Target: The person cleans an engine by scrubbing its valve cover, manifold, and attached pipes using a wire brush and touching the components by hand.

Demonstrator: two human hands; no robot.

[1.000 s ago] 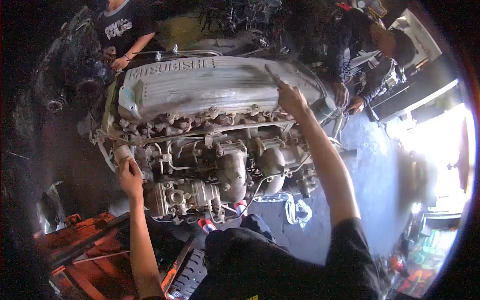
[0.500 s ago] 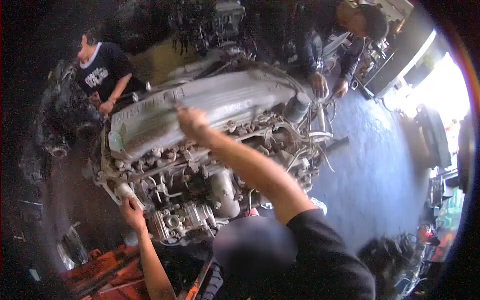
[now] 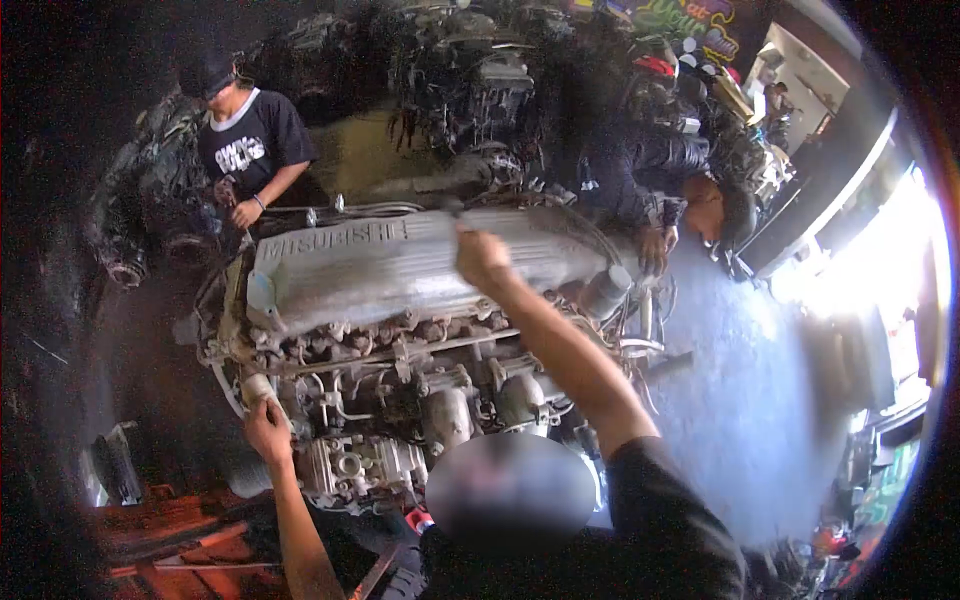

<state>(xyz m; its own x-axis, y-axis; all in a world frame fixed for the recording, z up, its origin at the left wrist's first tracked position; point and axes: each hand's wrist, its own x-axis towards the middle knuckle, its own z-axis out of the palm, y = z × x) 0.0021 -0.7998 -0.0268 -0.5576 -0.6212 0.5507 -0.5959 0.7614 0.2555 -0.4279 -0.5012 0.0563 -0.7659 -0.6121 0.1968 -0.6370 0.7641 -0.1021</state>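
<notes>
The engine [image 3: 400, 345] sits before the person, right hand [image 3: 482, 258] over its ribbed cover [image 3: 365, 270], grip seemingly clamped on a blurred tool [image 3: 455, 208]; left hand [image 3: 268, 432] touches a pale cylinder [image 3: 258, 388], grip unclear from here. I'd follow the ribs evenly, left hand steady

An engine workshop is shown. Beneath the fingers of the right hand [image 3: 483, 262], a large, grimy engine [image 3: 445, 415] is topped by a long metal cover [image 3: 360, 265] cast with raised lettering. More machinery is stored around it: a dark engine [image 3: 500, 85] is seen beyond those fingers, and blackened machine parts [image 3: 155, 195] are massed farther to their left. Below the fingers of the left hand [image 3: 268, 432], an orange metal frame [image 3: 190, 545] can be made out. To the right of the right fingers, a bare grey floor [image 3: 760, 400] is lit by a glaring opening [image 3: 905, 260], and the engine's end is being handled by a co-worker [image 3: 640, 155].
</notes>
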